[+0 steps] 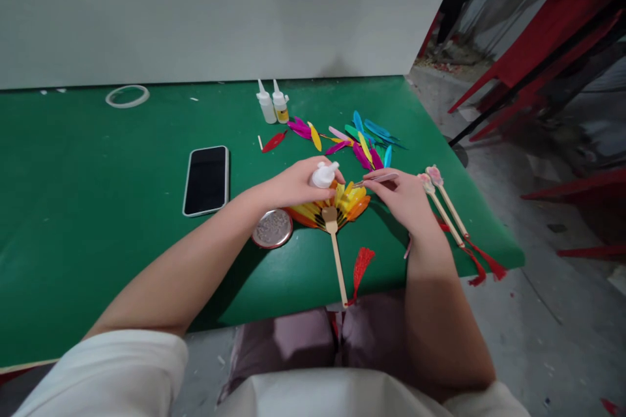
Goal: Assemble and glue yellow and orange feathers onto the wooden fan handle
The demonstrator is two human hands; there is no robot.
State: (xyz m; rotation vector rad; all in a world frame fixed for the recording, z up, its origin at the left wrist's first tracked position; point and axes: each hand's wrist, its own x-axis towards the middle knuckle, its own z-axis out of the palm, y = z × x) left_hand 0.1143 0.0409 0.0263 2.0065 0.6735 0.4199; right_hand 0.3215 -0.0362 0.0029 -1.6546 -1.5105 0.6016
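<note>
A small fan (342, 203) of yellow, orange and red feathers lies on the green table (98, 208), its wooden handle (337, 260) pointing toward me with a red tassel (362, 267) beside it. My left hand (298, 184) is closed around a small white glue bottle (323, 174) held over the fan. My right hand (398, 194) pinches pink tweezers (379, 178) whose tips point at the fan's feathers.
Loose coloured feathers (359, 140) lie beyond the fan, with two glue bottles (272, 104) behind them. A black phone (207, 180) and a round metal lid (272, 229) lie left. Two wooden sticks (447, 205) with red tassels rest at the right edge. A white ring (127, 96) sits far left.
</note>
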